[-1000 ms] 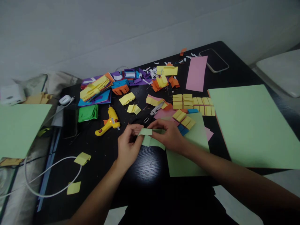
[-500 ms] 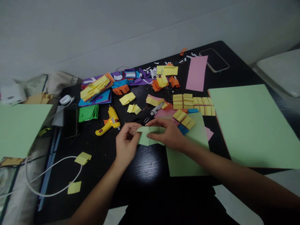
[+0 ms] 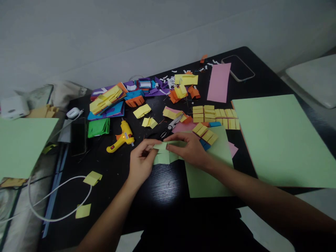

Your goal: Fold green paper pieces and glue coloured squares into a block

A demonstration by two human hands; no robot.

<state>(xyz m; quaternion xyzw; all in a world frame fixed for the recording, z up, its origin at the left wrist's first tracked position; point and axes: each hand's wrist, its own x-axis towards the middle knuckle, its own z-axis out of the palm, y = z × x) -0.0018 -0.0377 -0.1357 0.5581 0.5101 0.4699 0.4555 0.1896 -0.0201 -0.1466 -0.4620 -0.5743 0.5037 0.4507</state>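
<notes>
A small piece of light green paper (image 3: pixel 162 158) with creases and cut flaps is held between both hands above the black table. My left hand (image 3: pixel 141 157) pinches its left side between thumb and fingers. From the right, my right hand (image 3: pixel 187 148) grips it, thumb in front and fingers behind, at a raised flap near the middle. Just beyond the hands lie scissors (image 3: pixel 174 122), blades toward me partly hidden by the paper. A green sheet (image 3: pixel 210 178) rests under my right forearm, with a block of folded yellow pieces (image 3: pixel 205 133) on it.
A yellow glue gun (image 3: pixel 122 136) lies left of the hands. Folded yellow strips (image 3: pixel 109 99), purple and white scraps (image 3: pixel 164 84) and a pink strip (image 3: pixel 219 82) lie toward the back. Large green sheets (image 3: pixel 283 140) cover the right side. A white cable (image 3: pixel 86 199) loops at left.
The upper flap of the green paper has folded down toward me over its middle, with my right thumb now against it. Both hands stay in nearly the same place.
</notes>
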